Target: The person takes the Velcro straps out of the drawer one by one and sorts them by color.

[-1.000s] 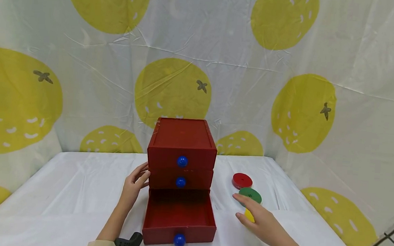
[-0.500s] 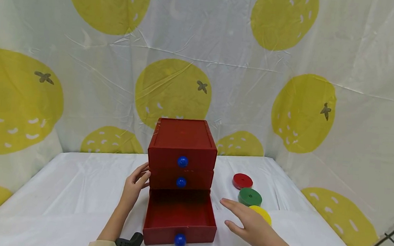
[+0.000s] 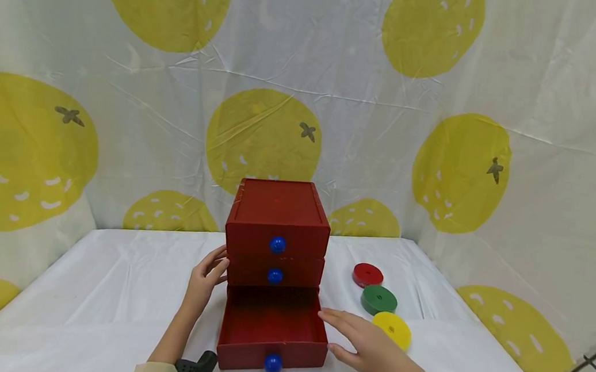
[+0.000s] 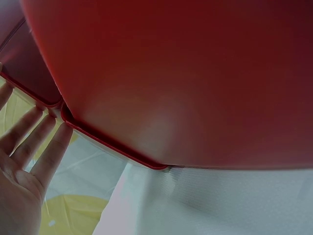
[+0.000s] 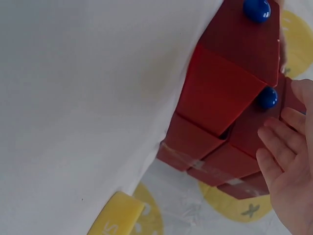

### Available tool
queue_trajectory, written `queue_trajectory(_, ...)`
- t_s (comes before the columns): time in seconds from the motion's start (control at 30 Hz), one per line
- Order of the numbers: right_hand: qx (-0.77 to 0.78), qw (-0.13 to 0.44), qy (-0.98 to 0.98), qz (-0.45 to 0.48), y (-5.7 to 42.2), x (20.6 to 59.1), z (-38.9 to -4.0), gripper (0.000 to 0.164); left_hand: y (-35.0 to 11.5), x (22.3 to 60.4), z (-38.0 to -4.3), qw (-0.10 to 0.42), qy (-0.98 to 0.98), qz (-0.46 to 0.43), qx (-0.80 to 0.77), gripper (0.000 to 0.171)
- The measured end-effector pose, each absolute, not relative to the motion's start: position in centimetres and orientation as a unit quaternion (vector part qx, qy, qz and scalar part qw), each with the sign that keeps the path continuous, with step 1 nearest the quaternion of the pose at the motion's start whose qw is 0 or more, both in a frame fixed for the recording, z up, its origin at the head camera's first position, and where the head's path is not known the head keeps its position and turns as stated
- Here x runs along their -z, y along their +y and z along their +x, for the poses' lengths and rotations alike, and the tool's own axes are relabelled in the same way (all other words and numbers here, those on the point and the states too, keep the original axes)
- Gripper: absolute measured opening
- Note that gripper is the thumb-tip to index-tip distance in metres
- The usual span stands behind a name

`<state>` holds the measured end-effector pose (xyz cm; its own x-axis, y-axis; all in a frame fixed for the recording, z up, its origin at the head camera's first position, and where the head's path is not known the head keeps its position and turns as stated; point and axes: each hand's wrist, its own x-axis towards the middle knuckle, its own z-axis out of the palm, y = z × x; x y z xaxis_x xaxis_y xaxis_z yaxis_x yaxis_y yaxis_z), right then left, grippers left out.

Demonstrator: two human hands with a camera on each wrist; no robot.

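Observation:
A red chest of three small drawers (image 3: 278, 202) with blue knobs stands at the middle of the table. Its bottom drawer (image 3: 272, 354) is pulled out, and only bare red floor shows inside; the upper two are closed. My left hand (image 3: 207, 277) rests along the chest's left side, its fingertips at the casing edge in the left wrist view. With fingers extended and nothing held, my right hand (image 3: 370, 346) is beside the pulled-out drawer, fingertips right at its right wall. Behind that hand lies a yellow disc (image 3: 394, 330), partly covered by it.
A green disc (image 3: 379, 300) and a red disc (image 3: 367, 275) lie in a row behind the yellow one, right of the chest. White cloth (image 3: 113, 311) covers the table. A fruit-print curtain (image 3: 354, 126) hangs behind. A black wrist strap (image 3: 196, 368) is at the left forearm.
My right hand has moved left from over the discs to the drawer's right wall, uncovering most of the yellow disc. The left hand has stayed at the chest.

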<state>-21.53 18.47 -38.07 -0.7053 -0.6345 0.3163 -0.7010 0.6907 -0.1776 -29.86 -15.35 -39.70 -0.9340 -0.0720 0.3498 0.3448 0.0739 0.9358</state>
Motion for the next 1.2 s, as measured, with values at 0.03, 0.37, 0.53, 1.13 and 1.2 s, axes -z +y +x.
queue_trajectory(0.03,-0.146,0.114,-0.912,0.367,18.4,38.1,-21.5,0.050,-15.3,39.7,-29.9,0.153,-0.716,-0.095,0.674,0.039)
queue_trajectory(0.37,-0.156,0.099,-0.903,0.389,17.3,37.9,-21.3,0.050,-15.4,39.7,-29.7,0.149,-0.719,-0.094,0.672,0.040)
queue_trajectory(0.53,-0.131,0.096,-0.896,0.413,16.8,37.9,-21.1,0.049,-15.3,39.7,-29.6,0.148,-0.718,-0.092,0.674,0.039)
queue_trajectory(1.13,-0.084,0.194,-0.821,0.530,15.9,38.3,-21.3,0.047,-15.4,39.4,-29.8,0.151,-0.716,-0.093,0.675,0.039)
queue_trajectory(1.2,-0.089,0.192,-0.820,0.531,15.8,38.4,-21.3,0.045,-15.4,39.4,-29.8,0.150,-0.715,-0.094,0.676,0.040)
